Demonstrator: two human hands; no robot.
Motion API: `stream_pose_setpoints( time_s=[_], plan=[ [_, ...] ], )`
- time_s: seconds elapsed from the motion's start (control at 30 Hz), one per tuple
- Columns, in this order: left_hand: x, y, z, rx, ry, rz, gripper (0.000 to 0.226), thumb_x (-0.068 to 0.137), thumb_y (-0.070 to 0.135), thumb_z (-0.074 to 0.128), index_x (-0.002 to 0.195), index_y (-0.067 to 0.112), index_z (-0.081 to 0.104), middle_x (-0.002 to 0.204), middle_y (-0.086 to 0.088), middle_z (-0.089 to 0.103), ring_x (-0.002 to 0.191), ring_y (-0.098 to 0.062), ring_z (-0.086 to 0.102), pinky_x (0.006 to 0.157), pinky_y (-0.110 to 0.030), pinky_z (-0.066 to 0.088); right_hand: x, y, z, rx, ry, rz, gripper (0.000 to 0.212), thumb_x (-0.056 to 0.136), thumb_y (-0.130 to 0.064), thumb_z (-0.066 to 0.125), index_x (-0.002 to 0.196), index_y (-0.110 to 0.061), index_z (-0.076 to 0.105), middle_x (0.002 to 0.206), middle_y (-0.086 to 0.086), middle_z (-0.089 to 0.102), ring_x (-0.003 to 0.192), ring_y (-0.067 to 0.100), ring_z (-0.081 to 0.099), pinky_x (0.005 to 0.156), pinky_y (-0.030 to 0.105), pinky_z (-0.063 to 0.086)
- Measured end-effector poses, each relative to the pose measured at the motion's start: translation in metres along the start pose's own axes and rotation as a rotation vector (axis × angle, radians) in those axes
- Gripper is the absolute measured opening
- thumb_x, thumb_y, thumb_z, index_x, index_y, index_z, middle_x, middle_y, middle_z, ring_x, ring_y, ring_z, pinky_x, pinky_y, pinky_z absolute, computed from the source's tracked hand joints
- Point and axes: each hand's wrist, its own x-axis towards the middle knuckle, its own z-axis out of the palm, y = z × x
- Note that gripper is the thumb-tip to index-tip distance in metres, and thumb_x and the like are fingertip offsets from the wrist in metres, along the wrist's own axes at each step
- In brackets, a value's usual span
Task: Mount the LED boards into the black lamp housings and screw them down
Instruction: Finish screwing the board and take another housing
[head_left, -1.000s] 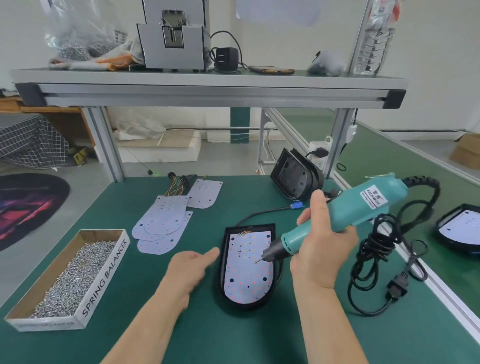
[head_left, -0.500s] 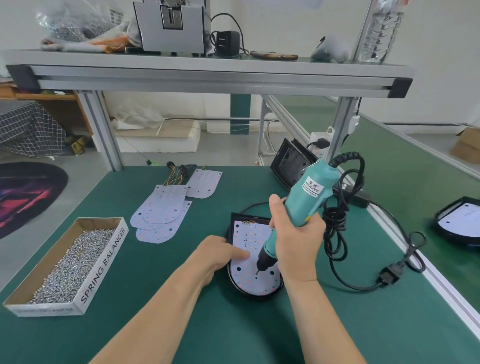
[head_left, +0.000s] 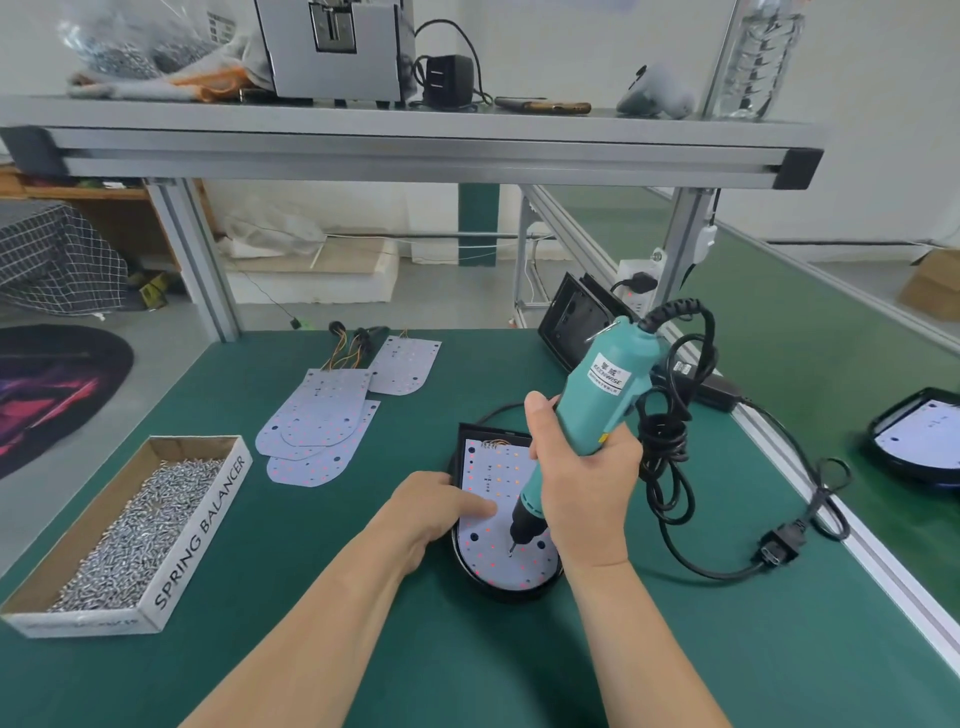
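Observation:
A black lamp housing (head_left: 470, 582) lies on the green mat with a white LED board (head_left: 488, 467) seated inside it. My right hand (head_left: 582, 483) grips a teal electric screwdriver (head_left: 605, 395), held nearly upright, its bit touching the lower part of the board. My left hand (head_left: 436, 506) rests on the housing's left edge, a finger pressing down on the board. Three loose LED boards (head_left: 317, 421) with coloured wires lie to the upper left. An open cardboard box of screws (head_left: 135, 525) stands at the left.
Empty black housings (head_left: 571, 325) lean at the back right by a frame post. The screwdriver's black cable (head_left: 670, 467) coils to a plug on the right. A finished lamp (head_left: 919, 441) sits on the neighbouring bench. An overhead shelf (head_left: 415, 150) crosses above.
The screwdriver swung from lying sideways to nearly upright and its bit came down onto the board. My left hand moved right onto the housing and pressed a finger on the board.

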Motion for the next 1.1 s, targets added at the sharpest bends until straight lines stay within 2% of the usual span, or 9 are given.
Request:
stream_pose_setpoints(
  time_s=[0.17, 0.27, 0.43, 0.63, 0.7, 0.8, 0.9, 1.0, 1.1],
  plan=[
    [-0.001, 0.0, 0.0, -0.008, -0.001, 0.002, 0.027, 0.073, 0.016, 0.082, 0.098, 0.01, 0.074, 0.086, -0.001, 0.078, 0.068, -0.014, 0.069, 0.045, -0.015, 0.039, -0.001, -0.002, 0.004, -0.041, -0.056, -0.028, 0.047, 0.082, -0.027, 0.075, 0.074, 0.011, 0.049, 0.062, 0.025, 0.046, 0.054, 0.022, 0.042, 0.052, 0.034, 0.04],
    [-0.001, 0.0, 0.0, -0.004, 0.0, 0.0, 0.028, 0.073, 0.017, 0.083, 0.098, 0.009, 0.073, 0.087, -0.002, 0.078, 0.068, -0.015, 0.067, 0.045, -0.017, 0.038, -0.002, -0.001, 0.003, -0.039, -0.082, -0.043, 0.048, 0.082, -0.029, 0.074, 0.073, 0.01, 0.048, 0.062, 0.025, 0.045, 0.055, 0.034, 0.043, 0.052, 0.038, 0.04],
    [0.0, -0.001, 0.0, -0.012, 0.0, 0.003, 0.031, 0.072, 0.016, 0.083, 0.1, 0.007, 0.073, 0.091, -0.005, 0.078, 0.086, -0.024, 0.072, 0.06, -0.025, 0.042, -0.003, 0.0, 0.003, -0.002, -0.103, -0.03, 0.053, 0.079, -0.035, 0.074, 0.073, 0.009, 0.046, 0.062, 0.025, 0.043, 0.054, 0.033, 0.041, 0.051, 0.04, 0.039],
    [0.002, -0.002, 0.002, -0.018, 0.003, 0.021, 0.03, 0.071, 0.012, 0.083, 0.099, 0.006, 0.074, 0.091, -0.007, 0.078, 0.09, -0.028, 0.074, 0.078, -0.033, 0.057, 0.001, 0.006, 0.002, 0.041, -0.123, 0.011, 0.053, 0.079, -0.032, 0.073, 0.072, 0.012, 0.043, 0.056, 0.014, 0.039, 0.053, 0.019, 0.038, 0.05, 0.026, 0.037],
    [0.003, -0.003, 0.002, -0.022, 0.0, 0.022, 0.031, 0.071, 0.011, 0.083, 0.099, 0.005, 0.074, 0.093, -0.009, 0.078, 0.092, -0.029, 0.074, 0.091, -0.043, 0.057, 0.002, 0.007, 0.003, 0.043, -0.117, 0.024, 0.051, 0.08, -0.028, 0.073, 0.071, 0.012, 0.043, 0.056, 0.01, 0.04, 0.052, 0.018, 0.038, 0.049, 0.025, 0.036],
    [0.003, -0.003, 0.002, -0.02, 0.007, 0.023, 0.03, 0.071, 0.011, 0.084, 0.098, 0.006, 0.074, 0.094, -0.009, 0.077, 0.093, -0.029, 0.073, 0.094, -0.045, 0.056, 0.004, 0.008, 0.002, 0.04, -0.088, 0.027, 0.047, 0.082, -0.022, 0.072, 0.069, 0.012, 0.042, 0.055, 0.01, 0.039, 0.052, 0.017, 0.037, 0.049, 0.024, 0.037],
    [0.001, -0.002, 0.002, -0.023, 0.012, 0.02, 0.03, 0.071, 0.013, 0.084, 0.098, 0.006, 0.073, 0.094, -0.008, 0.077, 0.09, -0.027, 0.073, 0.076, -0.03, 0.057, -0.002, 0.004, 0.001, 0.04, -0.098, 0.0, 0.05, 0.081, -0.028, 0.074, 0.07, 0.011, 0.046, 0.055, 0.016, 0.041, 0.052, 0.017, 0.04, 0.051, 0.024, 0.039],
    [-0.001, 0.001, 0.0, -0.002, 0.007, 0.016, 0.029, 0.071, 0.015, 0.084, 0.098, 0.008, 0.074, 0.091, -0.004, 0.078, 0.071, -0.016, 0.068, 0.044, -0.014, 0.041, -0.009, -0.007, 0.0, 0.072, -0.103, -0.057, 0.033, 0.081, -0.03, 0.074, 0.069, -0.006, 0.055, 0.056, 0.001, 0.05, 0.054, 0.013, 0.046, 0.054, 0.024, 0.044],
    [-0.006, 0.003, -0.001, 0.024, 0.018, 0.004, 0.027, 0.073, 0.017, 0.084, 0.097, 0.009, 0.074, 0.086, -0.002, 0.077, 0.058, -0.008, 0.062, 0.037, -0.013, 0.034, 0.003, -0.023, 0.0, 0.12, -0.048, -0.11, 0.026, 0.084, -0.024, 0.073, 0.069, -0.013, 0.055, 0.056, 0.005, 0.047, 0.054, 0.015, 0.047, 0.055, 0.025, 0.045]
  ],
)
